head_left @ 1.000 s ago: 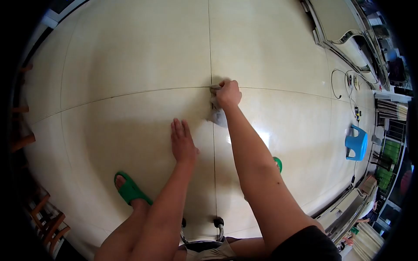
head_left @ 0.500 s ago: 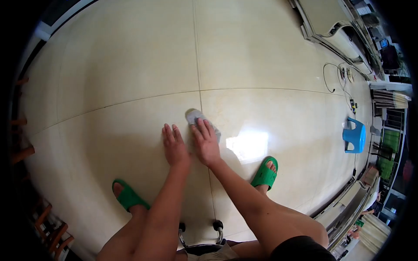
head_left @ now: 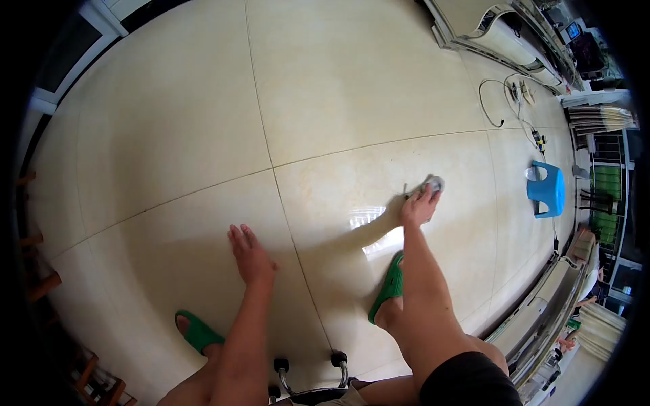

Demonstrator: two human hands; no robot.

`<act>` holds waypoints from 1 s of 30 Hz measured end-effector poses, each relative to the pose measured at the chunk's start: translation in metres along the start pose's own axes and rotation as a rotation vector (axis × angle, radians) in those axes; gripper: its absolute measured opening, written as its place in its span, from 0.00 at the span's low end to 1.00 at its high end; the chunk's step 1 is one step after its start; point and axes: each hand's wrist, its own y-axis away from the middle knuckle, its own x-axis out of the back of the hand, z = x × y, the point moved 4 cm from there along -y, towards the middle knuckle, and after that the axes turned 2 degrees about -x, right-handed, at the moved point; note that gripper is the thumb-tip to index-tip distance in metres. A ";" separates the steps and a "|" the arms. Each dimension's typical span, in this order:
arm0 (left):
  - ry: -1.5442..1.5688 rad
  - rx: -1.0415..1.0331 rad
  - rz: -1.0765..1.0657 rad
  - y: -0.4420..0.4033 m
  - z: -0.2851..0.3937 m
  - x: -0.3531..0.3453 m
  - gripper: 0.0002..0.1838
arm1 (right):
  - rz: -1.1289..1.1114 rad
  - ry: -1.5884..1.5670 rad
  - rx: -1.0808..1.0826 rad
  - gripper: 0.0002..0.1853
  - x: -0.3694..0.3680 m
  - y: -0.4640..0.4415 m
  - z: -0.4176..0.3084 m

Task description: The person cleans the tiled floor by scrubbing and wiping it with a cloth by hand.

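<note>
A grey cloth (head_left: pixel 435 183) lies bunched on the tiled floor (head_left: pixel 338 81), right of centre. My right hand (head_left: pixel 420 206) holds it against the tiles, its fingers over the cloth's near side. To the left, my left hand (head_left: pixel 250 257) hovers over or rests on the floor with its fingers stretched out and nothing in it; contact with the tiles cannot be told. Small dark specks show on the floor just above the cloth.
Green slippers (head_left: pixel 389 287) are on my feet. Wheeled chair legs (head_left: pixel 338 358) stand between them. On the right are a blue stool (head_left: pixel 547 190), cables (head_left: pixel 518 101) and a white cabinet (head_left: pixel 501 37). Wooden chair legs (head_left: pixel 44 287) line the left edge.
My right hand has swept the cloth from the middle out to the right. My left hand has shifted slightly left and down, and the view has turned and moved. The right foot is angled differently.
</note>
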 end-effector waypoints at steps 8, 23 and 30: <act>0.241 -0.006 0.066 -0.008 -0.020 -0.030 0.43 | -0.183 -0.483 0.400 0.31 -0.065 -0.086 -0.046; 0.086 -0.071 0.050 0.005 -0.003 -0.003 0.68 | -0.554 -0.179 0.962 0.29 -0.003 0.149 -0.201; 0.153 -0.063 0.069 -0.001 -0.012 -0.011 0.68 | -0.201 0.111 0.056 0.27 0.013 0.017 -0.015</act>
